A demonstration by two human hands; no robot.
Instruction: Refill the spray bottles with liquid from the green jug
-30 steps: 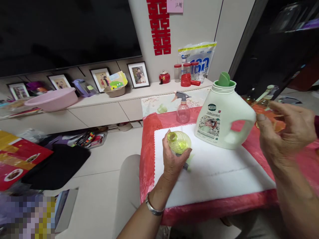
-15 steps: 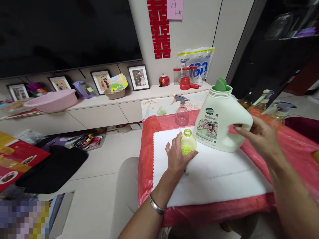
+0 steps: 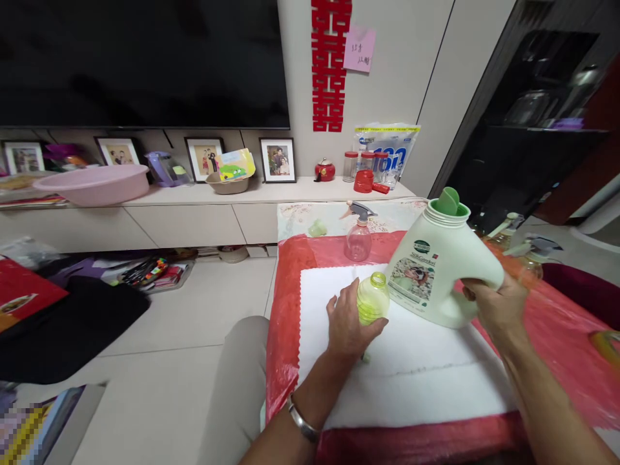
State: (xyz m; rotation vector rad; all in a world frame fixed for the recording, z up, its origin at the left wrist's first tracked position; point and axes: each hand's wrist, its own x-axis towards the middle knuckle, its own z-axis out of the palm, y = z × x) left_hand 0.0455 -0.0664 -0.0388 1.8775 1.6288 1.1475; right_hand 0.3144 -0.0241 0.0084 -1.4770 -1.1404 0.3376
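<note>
My left hand point(image 3: 349, 323) is wrapped around a small yellow-green see-through bottle point(image 3: 374, 298), whose uncapped neck points up. My right hand point(image 3: 498, 303) grips the handle of a large pale green detergent jug point(image 3: 436, 265). The jug's mouth is open, with a green spout point(image 3: 449, 201) standing up inside it. It tilts slightly, its lower left side close to the small bottle. Both are over a white cloth point(image 3: 416, 381) on the table. A small greenish piece point(image 3: 365, 357), partly hidden by my left hand, lies on the cloth.
A pink spray bottle point(image 3: 358, 239) stands behind the cloth. More spray bottles point(image 3: 533, 252) are at the right, beyond the jug. Red plastic sheeting point(image 3: 285, 323) covers the table. A low cabinet point(image 3: 194, 219) along the wall carries picture frames, a pink basin point(image 3: 94, 183) and jars.
My right hand has closed firmly around the jug's handle. My left hand still holds the small bottle. The whole view has shifted, so the scene sits lower in the picture.
</note>
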